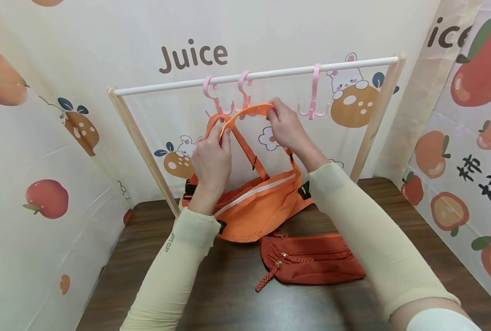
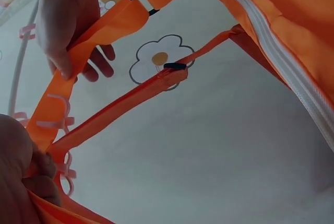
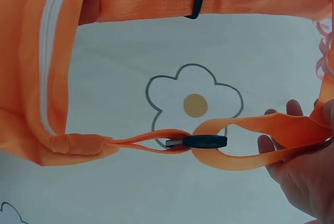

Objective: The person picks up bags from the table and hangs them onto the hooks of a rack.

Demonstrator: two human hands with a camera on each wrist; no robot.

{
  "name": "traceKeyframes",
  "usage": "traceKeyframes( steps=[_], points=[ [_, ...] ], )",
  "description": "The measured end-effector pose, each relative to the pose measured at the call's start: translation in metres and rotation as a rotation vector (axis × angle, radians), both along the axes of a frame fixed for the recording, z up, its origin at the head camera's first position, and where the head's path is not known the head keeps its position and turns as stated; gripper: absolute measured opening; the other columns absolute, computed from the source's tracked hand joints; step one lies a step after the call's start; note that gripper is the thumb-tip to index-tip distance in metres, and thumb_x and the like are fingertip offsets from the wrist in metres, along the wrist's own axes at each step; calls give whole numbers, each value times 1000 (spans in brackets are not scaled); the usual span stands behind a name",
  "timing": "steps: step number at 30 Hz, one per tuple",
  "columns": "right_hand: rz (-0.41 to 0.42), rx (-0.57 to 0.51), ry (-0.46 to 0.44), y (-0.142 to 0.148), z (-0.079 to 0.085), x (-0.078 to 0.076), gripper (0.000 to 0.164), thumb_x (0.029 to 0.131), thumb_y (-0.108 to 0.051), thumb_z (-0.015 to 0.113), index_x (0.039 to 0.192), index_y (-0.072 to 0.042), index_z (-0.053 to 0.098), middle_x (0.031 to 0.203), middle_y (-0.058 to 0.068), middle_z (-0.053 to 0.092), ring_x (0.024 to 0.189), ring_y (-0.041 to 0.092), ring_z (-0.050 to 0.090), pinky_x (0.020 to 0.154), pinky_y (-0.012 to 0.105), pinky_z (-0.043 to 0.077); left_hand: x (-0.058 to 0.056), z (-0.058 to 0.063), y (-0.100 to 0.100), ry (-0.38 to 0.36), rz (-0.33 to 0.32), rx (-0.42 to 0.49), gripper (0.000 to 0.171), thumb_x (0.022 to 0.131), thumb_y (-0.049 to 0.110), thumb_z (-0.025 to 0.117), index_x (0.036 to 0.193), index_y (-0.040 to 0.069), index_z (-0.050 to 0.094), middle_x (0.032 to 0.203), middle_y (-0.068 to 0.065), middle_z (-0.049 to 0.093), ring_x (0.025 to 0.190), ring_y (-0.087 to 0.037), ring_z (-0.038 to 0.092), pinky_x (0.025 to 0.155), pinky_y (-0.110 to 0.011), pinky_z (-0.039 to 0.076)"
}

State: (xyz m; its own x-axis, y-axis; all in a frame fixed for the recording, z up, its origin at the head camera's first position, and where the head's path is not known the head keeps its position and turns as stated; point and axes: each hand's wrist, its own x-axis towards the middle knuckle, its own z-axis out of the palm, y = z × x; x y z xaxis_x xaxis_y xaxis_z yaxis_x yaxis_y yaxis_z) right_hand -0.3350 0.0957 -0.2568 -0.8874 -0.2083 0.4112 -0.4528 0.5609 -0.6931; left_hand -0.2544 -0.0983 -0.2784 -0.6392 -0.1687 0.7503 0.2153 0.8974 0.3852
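Note:
An orange waist bag (image 1: 255, 214) with a white zipper hangs from its strap (image 1: 251, 109), which both hands hold up in front of the rack. My left hand (image 1: 213, 162) grips the left part of the strap. Farther along to the right, my right hand (image 1: 285, 124) holds the same strap between thumb and fingers. Right behind this bag a darker orange bag (image 1: 245, 191) hangs by its own strap from the left pink hook (image 1: 216, 99); most of it is hidden. In the right wrist view, a black buckle (image 3: 204, 141) sits on the held strap below the right hand.
The white rail (image 1: 278, 72) of a wooden-legged rack carries the pink hooks, including a middle hook (image 1: 244, 89) close behind the strap and a right hook (image 1: 314, 94). A rust-red pouch (image 1: 320, 264) lies on the brown table (image 1: 228, 294). Printed curtains surround it.

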Motion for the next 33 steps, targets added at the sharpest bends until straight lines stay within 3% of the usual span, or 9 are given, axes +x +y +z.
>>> traceKeyframes(
  steps=[9,15,20,27,33],
  points=[
    [6,124,134,-4,-20,3,31,105,-35,33,116,-11,50,97,10,59,69,21,50,59,33,46,-4,-24,-7,-159,-23,61,35,103,38,41,105,11,62,67,-3,55,57,-24,55,45,-37,40],
    [-14,137,161,-3,-35,4,29,104,-35,35,110,-11,50,86,6,55,65,21,48,56,33,44,-6,-44,-14,-278,-65,112,32,103,37,42,103,12,61,71,-4,57,60,-26,57,47,-40,43],
    [-30,122,165,0,-48,7,23,103,-35,42,110,-13,49,80,2,48,65,20,47,55,33,44,-6,-63,-21,-319,-80,122,29,101,37,46,105,13,62,78,-6,60,65,-27,60,50,-42,45],
    [-16,123,162,6,-60,15,47,97,-45,50,129,-10,47,100,-2,55,91,18,55,76,35,51,-2,-82,-30,-337,-66,158,29,97,36,56,118,16,58,88,-2,64,69,-23,62,55,-41,49],
    [-11,114,158,12,-70,21,64,90,-48,61,138,-11,39,117,3,53,110,25,54,86,39,50,3,-92,-32,-308,-113,157,36,94,32,61,125,16,54,91,2,62,70,-16,60,56,-37,49]
  ],
)
